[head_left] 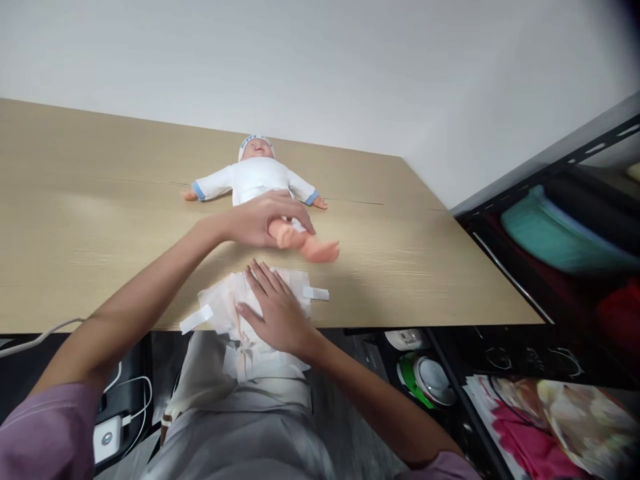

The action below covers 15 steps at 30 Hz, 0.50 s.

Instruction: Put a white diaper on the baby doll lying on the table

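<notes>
A baby doll (260,177) in a white top with blue cuffs and a printed white cap lies on its back, arms spread, head toward the wall. My left hand (267,217) is wrapped round the doll's legs (307,243), whose bare feet point to the right. The hand hides the doll's lower body. Flat on an opened diaper (295,283) rests my right hand (275,310), fingers stretched out. White tape tabs stick out at both sides of the diaper. It overhangs the table's front edge, its near part over my lap.
The wooden table (400,267) reaches back to a pale wall. A dark shelf rack on the right holds a teal cloth item (560,230) and other bundles. Below the table are a round green-and-white object (425,380) and, at left, a white charger (107,437) with cables.
</notes>
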Tool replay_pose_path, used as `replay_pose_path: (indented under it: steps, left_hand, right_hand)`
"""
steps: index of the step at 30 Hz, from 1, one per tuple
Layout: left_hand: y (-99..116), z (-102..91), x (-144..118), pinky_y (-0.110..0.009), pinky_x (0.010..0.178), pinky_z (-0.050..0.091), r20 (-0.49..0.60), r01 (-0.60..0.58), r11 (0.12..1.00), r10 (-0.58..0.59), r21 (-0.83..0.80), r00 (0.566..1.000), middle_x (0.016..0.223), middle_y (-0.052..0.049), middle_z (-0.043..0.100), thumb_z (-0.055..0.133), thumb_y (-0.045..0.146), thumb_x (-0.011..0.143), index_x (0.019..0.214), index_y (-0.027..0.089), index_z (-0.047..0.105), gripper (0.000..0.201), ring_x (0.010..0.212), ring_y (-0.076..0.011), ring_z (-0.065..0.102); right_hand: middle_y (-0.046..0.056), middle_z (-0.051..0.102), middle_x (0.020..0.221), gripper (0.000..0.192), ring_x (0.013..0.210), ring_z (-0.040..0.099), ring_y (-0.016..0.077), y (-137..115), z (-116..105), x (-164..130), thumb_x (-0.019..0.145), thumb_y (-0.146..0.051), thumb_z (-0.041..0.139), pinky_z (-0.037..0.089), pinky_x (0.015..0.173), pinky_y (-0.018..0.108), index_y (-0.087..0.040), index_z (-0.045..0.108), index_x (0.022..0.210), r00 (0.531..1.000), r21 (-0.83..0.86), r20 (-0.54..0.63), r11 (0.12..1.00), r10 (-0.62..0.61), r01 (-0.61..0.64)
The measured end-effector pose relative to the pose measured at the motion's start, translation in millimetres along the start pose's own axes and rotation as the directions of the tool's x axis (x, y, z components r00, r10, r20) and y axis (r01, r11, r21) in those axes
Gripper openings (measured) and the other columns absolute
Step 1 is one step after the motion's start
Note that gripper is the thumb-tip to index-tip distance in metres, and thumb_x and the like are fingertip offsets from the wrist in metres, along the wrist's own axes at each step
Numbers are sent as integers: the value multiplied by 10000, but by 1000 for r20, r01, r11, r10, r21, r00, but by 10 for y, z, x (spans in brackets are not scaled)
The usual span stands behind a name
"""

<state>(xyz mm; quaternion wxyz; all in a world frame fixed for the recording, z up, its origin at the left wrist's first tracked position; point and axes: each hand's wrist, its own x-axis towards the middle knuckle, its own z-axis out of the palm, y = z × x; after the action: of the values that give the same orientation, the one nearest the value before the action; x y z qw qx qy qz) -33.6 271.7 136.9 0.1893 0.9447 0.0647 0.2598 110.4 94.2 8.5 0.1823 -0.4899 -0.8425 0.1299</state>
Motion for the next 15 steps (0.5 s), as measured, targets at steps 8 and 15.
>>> replay_pose_path:
  steps: [8,15]
  left_hand:
    - [24,-631,278,-362,1085,566,5,95,993,-95,-72,995,1319,-43,820,773,166,899,1343,199,806,446,1209,-212,735]
    - [-13,-755,247,-307,999,613,-26,124,984,-129,-130,991,1323,-48,820,836,190,906,1312,177,823,406,1203,-229,781]
  right_hand:
    - [142,338,1900,734,1784,305,349,351,37,743,1198,-568,542,234,1473,634,-161,431,1799,998,-50,-33,997,50,-51]
    - [223,577,1746,698,1663,488,383,766,-16,1667,1206,-557,557,334,1425,560,-67,551,1703,995,-140,-83,988,52,-64]
